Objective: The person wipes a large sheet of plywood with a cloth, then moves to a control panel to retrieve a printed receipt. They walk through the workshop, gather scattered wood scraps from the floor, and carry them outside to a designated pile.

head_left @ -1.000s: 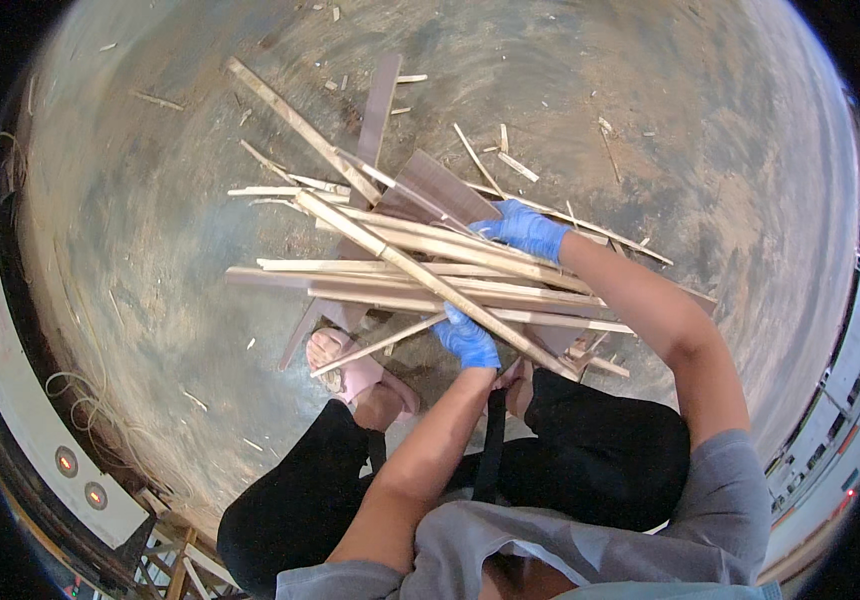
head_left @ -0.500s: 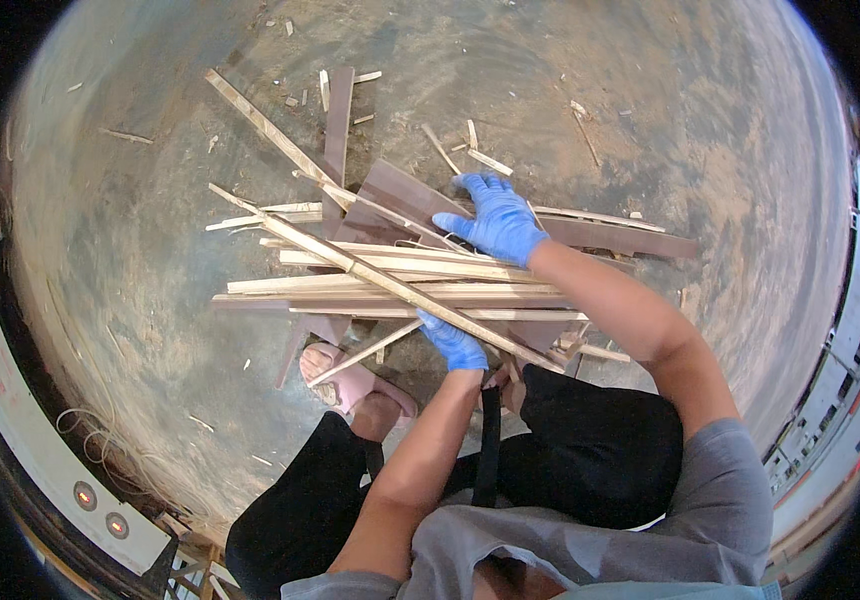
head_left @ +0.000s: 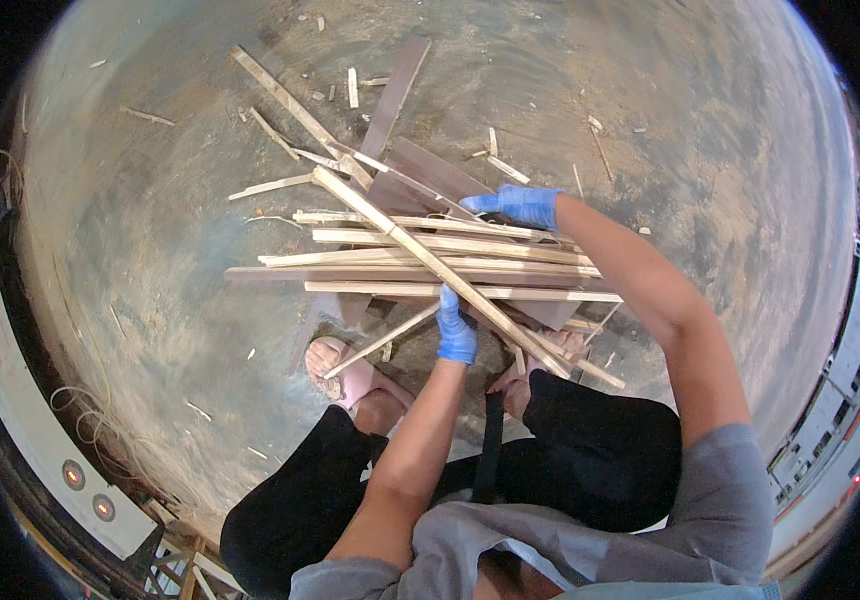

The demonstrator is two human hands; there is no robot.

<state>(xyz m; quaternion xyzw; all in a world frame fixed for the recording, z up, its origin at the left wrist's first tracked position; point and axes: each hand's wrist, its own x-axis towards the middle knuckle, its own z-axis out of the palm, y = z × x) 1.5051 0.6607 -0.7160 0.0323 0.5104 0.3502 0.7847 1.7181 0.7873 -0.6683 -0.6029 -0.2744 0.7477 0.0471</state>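
Note:
A loose bundle of pale wooden strips (head_left: pixel 370 262) lies crosswise in front of me, with brown boards among and under it. My left hand (head_left: pixel 456 330), in a blue glove, is closed on its near edge, thumb up and fingers hidden beneath. One long wooden strip (head_left: pixel 405 235) slants over the bundle, passing just above that thumb. At the far edge my right hand (head_left: pixel 520 206), gloved in blue too, curves against the strips and a wide brown board (head_left: pixel 435 165). Its fingers are held together, and their tips are partly hidden.
Beyond the bundle a narrow brown board (head_left: pixel 397 95) and a long pale strip (head_left: pixel 285 95) stick out. Wood splinters (head_left: pixel 353 88) are scattered over the concrete floor (head_left: pixel 180 220). My pink-sandalled feet (head_left: pixel 345 375) are close to the pile. A cable (head_left: pixel 90 420) lies coiled at the left.
My right hand has gone from spread fingers to curving against the far edge. The slanting strip has shifted right and toward me. The narrow brown board beyond has swung to the right.

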